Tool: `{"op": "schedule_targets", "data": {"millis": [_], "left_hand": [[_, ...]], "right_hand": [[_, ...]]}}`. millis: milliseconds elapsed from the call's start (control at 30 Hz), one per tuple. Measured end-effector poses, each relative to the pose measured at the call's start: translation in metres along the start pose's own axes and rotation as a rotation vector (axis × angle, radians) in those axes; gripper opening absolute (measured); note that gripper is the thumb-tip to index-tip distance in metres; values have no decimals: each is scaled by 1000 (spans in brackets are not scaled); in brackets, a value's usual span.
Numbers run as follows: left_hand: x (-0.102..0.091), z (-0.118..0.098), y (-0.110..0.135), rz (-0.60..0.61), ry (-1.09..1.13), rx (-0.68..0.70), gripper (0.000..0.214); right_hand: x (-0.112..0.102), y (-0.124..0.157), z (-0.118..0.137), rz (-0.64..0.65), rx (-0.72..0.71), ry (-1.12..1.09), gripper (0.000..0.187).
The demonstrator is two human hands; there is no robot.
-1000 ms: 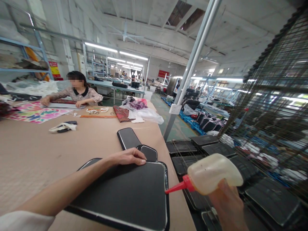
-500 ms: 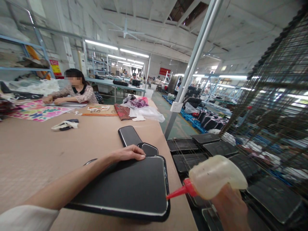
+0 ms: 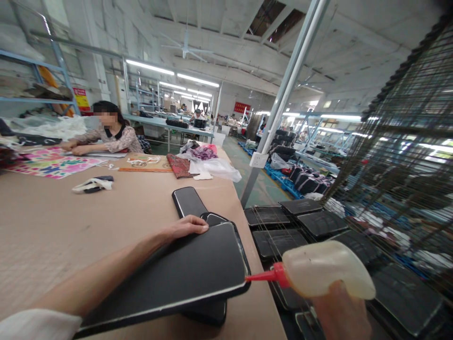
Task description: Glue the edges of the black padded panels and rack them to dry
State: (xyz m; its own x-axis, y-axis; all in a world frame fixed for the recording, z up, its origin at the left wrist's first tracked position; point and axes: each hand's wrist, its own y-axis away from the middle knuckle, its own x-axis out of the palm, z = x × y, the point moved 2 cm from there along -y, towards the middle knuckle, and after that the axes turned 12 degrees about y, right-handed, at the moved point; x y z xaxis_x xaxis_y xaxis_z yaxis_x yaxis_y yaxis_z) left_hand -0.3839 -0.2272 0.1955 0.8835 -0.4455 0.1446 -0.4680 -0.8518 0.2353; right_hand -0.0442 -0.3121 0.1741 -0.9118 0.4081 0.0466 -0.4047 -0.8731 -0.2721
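A black panel with rounded corners and a whitish line along its border lies tilted before me. My left hand is closed on its far edge, the thumb on top. In my right hand is a translucent squeeze bottle with a red nozzle, lying nearly level. The nozzle's tip is at the panel's right edge, close to the near corner. Beneath the panel, part of another black panel shows. Two more black pieces, one of them a long panel, lie just beyond my left hand.
The brown-topped table ends close on the right. Beside it, black panels lie on a wire-mesh rack. A metal post rises past the table's edge. Across the table sits a person near patterned cloth.
The panel has turned and tilted, uncovering part of the panel below. My left hand has shifted slightly left with it. The bottle is more level, its nozzle tip a little higher in view.
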Motion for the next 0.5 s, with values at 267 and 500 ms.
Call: {"op": "schedule_targets", "data": {"millis": [267,500], "left_hand": [[0,17,-8,-129,244,-34,38],[5,31,-16,-123,390,-42,40]], "right_hand": [[-3,8,-7,-118,-12,7,53],[-9,2,-35,-220,-3,25,51]]}}
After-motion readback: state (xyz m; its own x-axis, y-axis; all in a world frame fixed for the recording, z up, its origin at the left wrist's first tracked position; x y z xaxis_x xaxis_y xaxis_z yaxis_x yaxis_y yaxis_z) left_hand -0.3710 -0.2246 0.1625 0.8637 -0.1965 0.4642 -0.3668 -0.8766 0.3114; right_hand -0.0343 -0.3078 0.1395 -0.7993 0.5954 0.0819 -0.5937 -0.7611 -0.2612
